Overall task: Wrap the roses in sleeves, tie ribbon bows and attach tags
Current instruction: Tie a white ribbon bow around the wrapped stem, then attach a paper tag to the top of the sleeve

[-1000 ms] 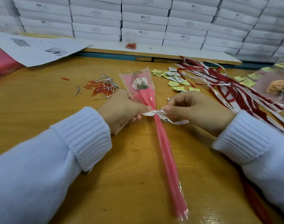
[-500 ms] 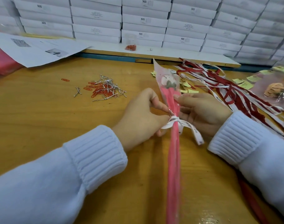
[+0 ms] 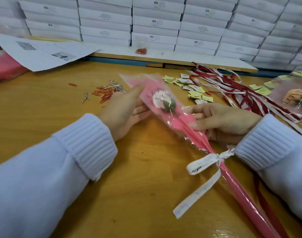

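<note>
A white rose sits inside a pink and clear sleeve that slants from upper left to lower right above the table. A white printed ribbon bow is tied around the sleeve's narrow part, with one tail hanging down. My left hand holds the sleeve's wide top from the left, fingers under it. My right hand grips the sleeve just below the rose from the right. Small yellow and white tags lie behind the rose, beside a heap of red and white ribbons.
Red paper clips and silver twist ties lie left of my hands. Another wrapped rose rests at the right edge. Printed sheets lie at the back left. Stacked white boxes line the back.
Both hands left the ribbon bow and moved up to the sleeve's wide end. The rose tilted so its head points up left and the bow now lies nearer me on the right.
</note>
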